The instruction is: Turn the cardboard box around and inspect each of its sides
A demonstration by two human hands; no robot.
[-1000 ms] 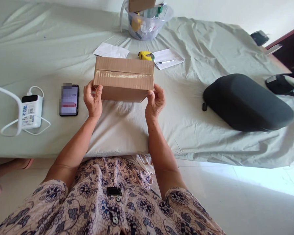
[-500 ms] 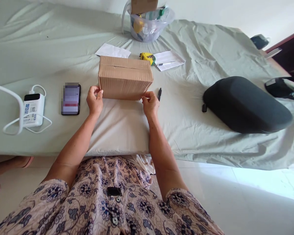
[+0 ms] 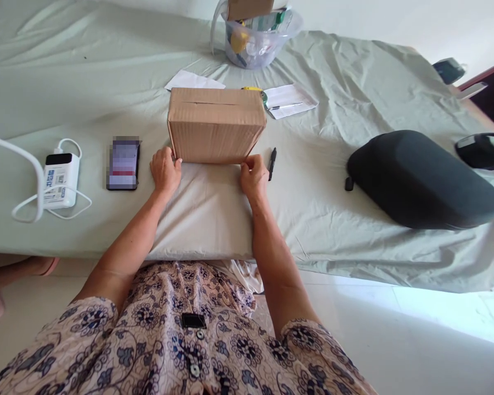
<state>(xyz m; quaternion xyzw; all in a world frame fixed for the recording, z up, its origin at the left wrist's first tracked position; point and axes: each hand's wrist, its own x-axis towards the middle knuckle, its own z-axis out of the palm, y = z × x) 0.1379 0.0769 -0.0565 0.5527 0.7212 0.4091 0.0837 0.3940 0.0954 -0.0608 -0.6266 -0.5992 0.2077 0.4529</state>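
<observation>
A closed brown cardboard box (image 3: pixel 216 125) rests on the pale green sheet of the bed (image 3: pixel 86 82), straight in front of me. My left hand (image 3: pixel 165 171) is curled at the box's lower left corner, fingers touching it. At the lower right corner, my right hand (image 3: pixel 254 175) grips the bottom edge with bent fingers. A black pen (image 3: pixel 272 162) lies just right of that hand.
A phone (image 3: pixel 124 164) and a white power bank with cable (image 3: pixel 59 173) lie to the left. Behind the box are papers (image 3: pixel 290 99), a yellow tape measure (image 3: pixel 256 90) and a clear tub (image 3: pixel 258 34). A dark hard case (image 3: pixel 424 178) sits at right.
The box was held up and tilted with its taped side showing; it has been turned and set down on the sheet. Both hands slid down to its near bottom corners.
</observation>
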